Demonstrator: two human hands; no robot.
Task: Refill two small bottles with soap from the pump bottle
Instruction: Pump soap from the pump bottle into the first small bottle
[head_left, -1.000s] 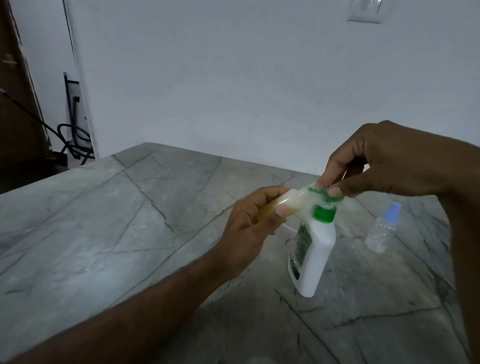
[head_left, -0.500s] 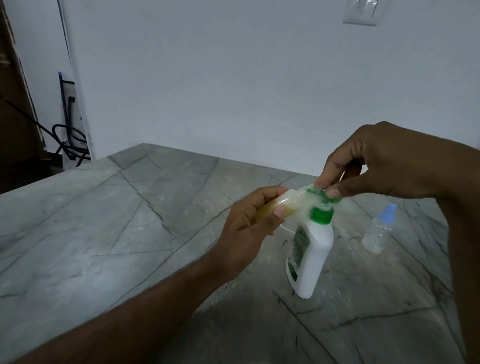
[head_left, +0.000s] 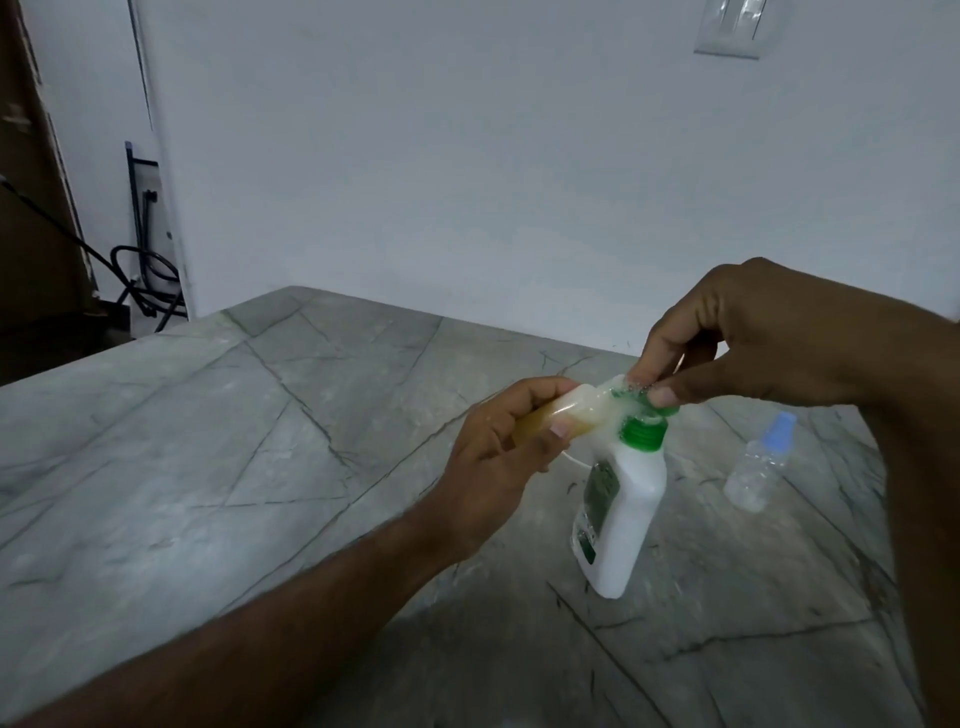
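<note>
Almost nothing has shifted over the last second: both hands stay locked at the top of the pump bottle (head_left: 618, 512), and only the camera's view has drifted slightly. The left hand (head_left: 498, 452) grips a small bottle (head_left: 218, 410) lying nearly level, its fingers and thumb curled round the body, which shows yellowish liquid inside. That bottle's open end meets the green pump head (head_left: 797, 397) of the white bottle. The right hand (head_left: 753, 338) pinches the pump head from above, thumb and forefinger closed on it, the other fingers curled behind; foam or bubbles cling around the nozzle.

The pump bottle stands on the grey marble-patterned counter (head_left: 260, 467), leaning a little, its green collar just under the fingers and a dark label on its side. A thin pale curve shows on the counter behind the left hand; what it is cannot be told.

To the right, well apart from the pump bottle, a second small clear bottle (head_left: 756, 470) with a blue cap stands on the counter, partly beside the right forearm. Behind the counter rises a white wall with a switch plate (head_left: 735, 28) near the top edge. At far left, black cables (head_left: 140, 275) hang by a dark doorway.
</note>
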